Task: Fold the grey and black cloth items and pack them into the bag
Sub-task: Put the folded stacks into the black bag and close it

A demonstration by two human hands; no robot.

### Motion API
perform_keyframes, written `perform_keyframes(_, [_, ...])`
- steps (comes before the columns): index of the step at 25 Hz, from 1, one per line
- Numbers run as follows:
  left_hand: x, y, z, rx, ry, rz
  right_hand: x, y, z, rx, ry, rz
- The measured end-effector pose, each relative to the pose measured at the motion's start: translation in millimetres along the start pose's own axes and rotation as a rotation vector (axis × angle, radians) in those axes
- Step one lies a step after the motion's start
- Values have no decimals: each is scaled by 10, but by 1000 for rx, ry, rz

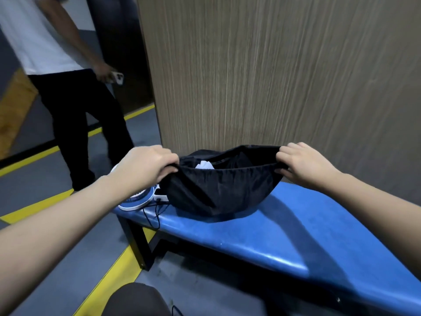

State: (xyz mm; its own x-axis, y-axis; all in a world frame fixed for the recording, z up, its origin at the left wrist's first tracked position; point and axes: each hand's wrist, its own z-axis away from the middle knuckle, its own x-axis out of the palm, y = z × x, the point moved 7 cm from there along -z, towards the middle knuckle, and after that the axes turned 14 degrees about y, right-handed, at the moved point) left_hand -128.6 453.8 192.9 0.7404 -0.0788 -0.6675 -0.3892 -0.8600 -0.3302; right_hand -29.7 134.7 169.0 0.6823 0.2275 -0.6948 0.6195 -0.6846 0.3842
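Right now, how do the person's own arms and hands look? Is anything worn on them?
Both forearms are bare up to the picture's edge: no sleeves are in view. The left hand and the right hand wear no gloves. No watch, bracelet or ring shows on the wrists or fingers. No cables or markings are on them.

Matt cloth bag (218, 190); glossy bench (284, 236).

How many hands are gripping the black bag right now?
2: the left hand grips the bag's left rim, the right hand its right rim. The bystander's hand holds a phone instead.
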Motion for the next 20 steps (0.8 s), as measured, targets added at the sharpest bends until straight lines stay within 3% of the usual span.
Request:
perform_keyframes(6, [-429, 312, -471, 72, 186, 27, -488, 504, 97, 229, 89, -34])
perform_keyframes(12, [-195, 914, -328, 217, 46, 253, -341, 471, 499, 275, -97, -148])
perform_keyframes(16, [-90, 991, -246, 62, -113, 447, -254, 360, 557, 263, -152, -176])
perform_keyframes(20, [-50, 911, -270, -119, -163, 614, -265, 206, 441, 205, -159, -165])
